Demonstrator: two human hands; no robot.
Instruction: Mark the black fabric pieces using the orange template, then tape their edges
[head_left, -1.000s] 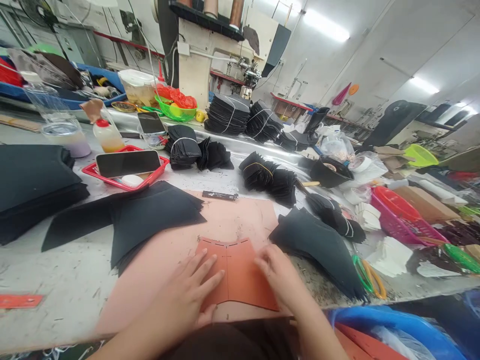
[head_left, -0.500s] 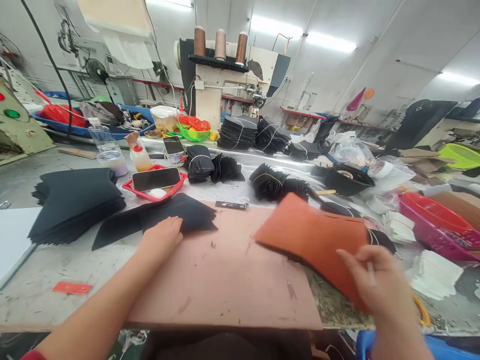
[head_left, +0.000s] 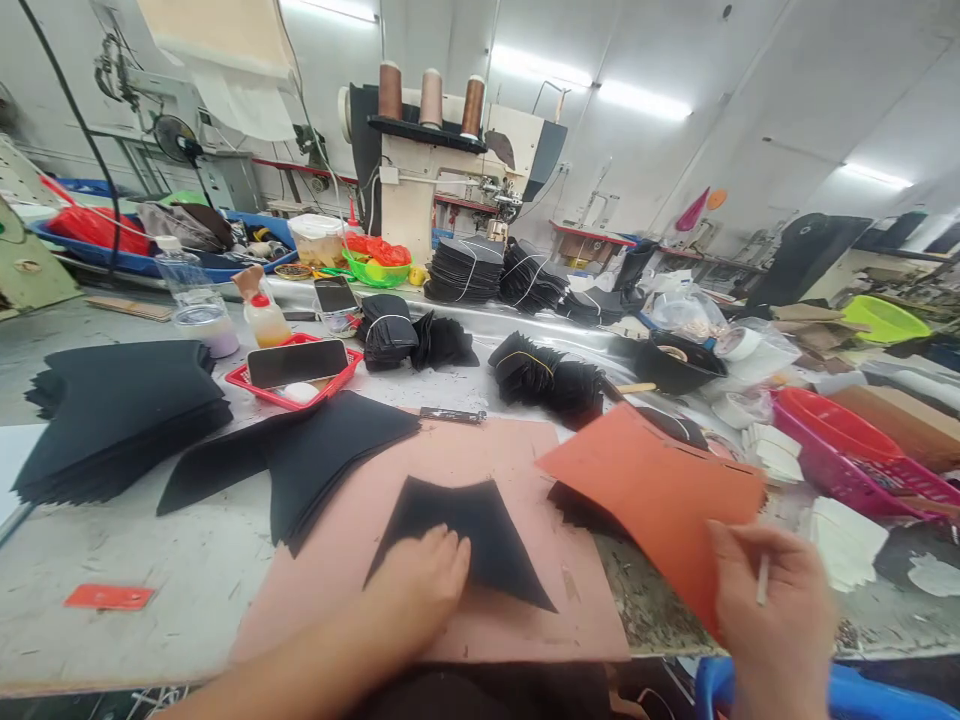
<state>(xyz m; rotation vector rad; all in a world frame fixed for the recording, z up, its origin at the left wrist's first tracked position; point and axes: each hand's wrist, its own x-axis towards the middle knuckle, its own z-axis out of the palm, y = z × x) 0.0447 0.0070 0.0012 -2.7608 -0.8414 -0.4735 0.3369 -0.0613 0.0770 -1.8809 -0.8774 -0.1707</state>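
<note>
Flat on the pink board [head_left: 525, 450] lies a black cut piece [head_left: 487, 540] with a curved-in top edge. My left hand [head_left: 427, 580] is on it, its fingers closed together at the piece's left half. My right hand [head_left: 780, 590] grips the lower right edge of an orange template [head_left: 660, 490] with slots along one side. A thin white stick [head_left: 763, 580], perhaps a marking pen, is also in that hand. The template is raised over a dark stack [head_left: 581, 510] that it partly hides. Left of my left hand is a fanned stack of black pieces [head_left: 322, 460].
A taller black stack [head_left: 127, 410] stands at the far left. Behind are a red tray [head_left: 345, 375] with a phone, a black ruler-like strip [head_left: 454, 415] and tied black bundles [head_left: 540, 370]. Pink baskets [head_left: 847, 450] and white pieces [head_left: 844, 545] are on the right.
My left hand has moved right and toward me from the fanned stack, with one black piece now on the board. The template has tilted and shifted slightly right, uncovering part of the dark stack.
</note>
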